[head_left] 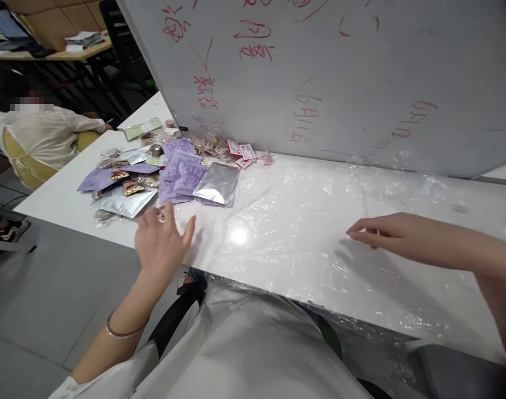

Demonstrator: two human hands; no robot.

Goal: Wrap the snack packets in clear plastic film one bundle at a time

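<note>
My left hand hovers by the table's front edge with its fingers spread and nothing in them. Just beyond its fingertips lies a pile of small packets: a silver pouch, purple patterned sachets and a gold-wrapped snack. Another silver pouch rests flat on the right side of the pile. Over a sheet of clear plastic film, my right hand is held sideways above its own shadow. Its fingers stretch to the left, thumb close to them, and I see nothing held; some fingers are hidden.
A whiteboard with red writing stands along the table's back edge. Small red-and-white packets lie at its foot. The film hangs over the front edge of the white table. A person sits on a yellow chair at left.
</note>
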